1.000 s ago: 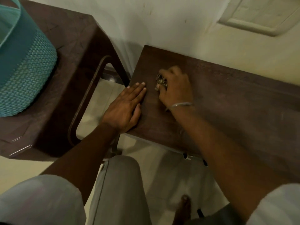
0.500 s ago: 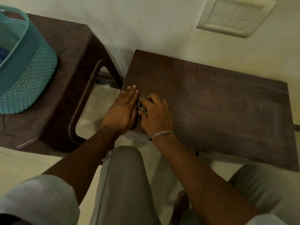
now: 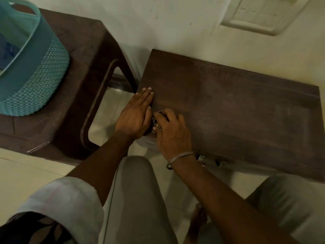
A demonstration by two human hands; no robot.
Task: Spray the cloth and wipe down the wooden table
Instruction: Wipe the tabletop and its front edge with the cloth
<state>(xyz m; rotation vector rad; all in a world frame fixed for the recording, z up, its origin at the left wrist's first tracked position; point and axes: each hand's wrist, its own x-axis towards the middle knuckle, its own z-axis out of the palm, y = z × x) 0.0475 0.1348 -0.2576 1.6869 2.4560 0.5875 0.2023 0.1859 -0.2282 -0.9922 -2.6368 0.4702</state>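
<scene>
A dark brown wooden table [image 3: 237, 110] stands against the wall. My right hand [image 3: 171, 132], with a metal bangle on the wrist, presses a small patterned cloth [image 3: 157, 121] onto the table's front left corner; only a scrap of the cloth shows between the fingers. My left hand [image 3: 136, 115] lies flat on the table's left edge, fingers together, touching the right hand. No spray bottle is in view.
A brown plastic stool [image 3: 84, 81] stands left of the table and carries a teal basket [image 3: 29, 71]. A switch panel [image 3: 260, 13] is on the wall behind. My knees and a bare foot are below, over a pale tiled floor [image 3: 26, 173].
My right hand has dragged the cloth from the table's back left toward the front left corner. The left hand stayed flat on the left edge.
</scene>
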